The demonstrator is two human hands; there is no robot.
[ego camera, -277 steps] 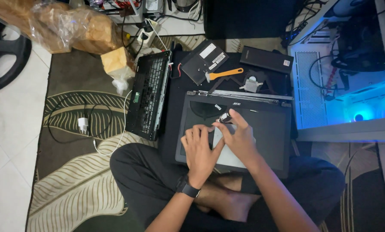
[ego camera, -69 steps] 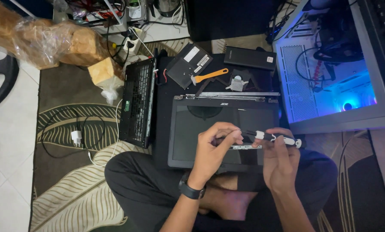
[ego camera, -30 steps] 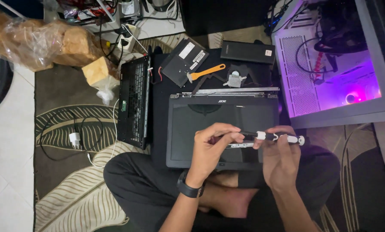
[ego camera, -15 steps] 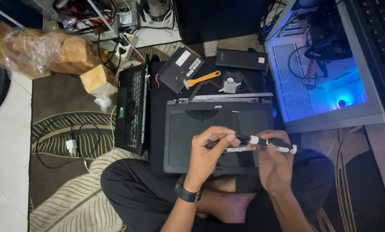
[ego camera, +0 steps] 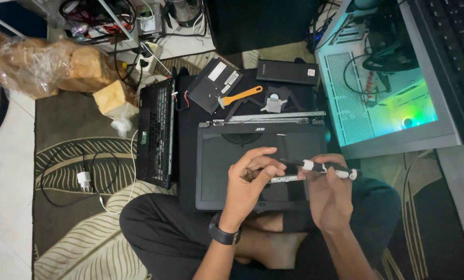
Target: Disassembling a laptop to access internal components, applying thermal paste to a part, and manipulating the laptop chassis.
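A dark laptop screen panel (ego camera: 227,155) lies flat on my crossed legs. My right hand (ego camera: 329,199) grips a black and white screwdriver (ego camera: 325,168) held level above the panel, tip pointing left. My left hand (ego camera: 252,179), with a black watch on the wrist, pinches near the screwdriver's tip; whether it holds a small part I cannot tell. A thin silver strip (ego camera: 279,179) shows just under the fingers.
A black laptop keyboard base (ego camera: 156,136) lies to the left. Beyond the panel are a hard drive (ego camera: 214,84), an orange-handled pry tool (ego camera: 241,95), a black battery (ego camera: 287,71) and a small fan (ego camera: 273,103). A lit computer case (ego camera: 382,83) stands right. A white charger (ego camera: 83,180) lies left.
Long before, both hands rested on the panel without the tool. Over the last second the hands stay together on the screwdriver; the view shifted slightly and the case light changed colour.
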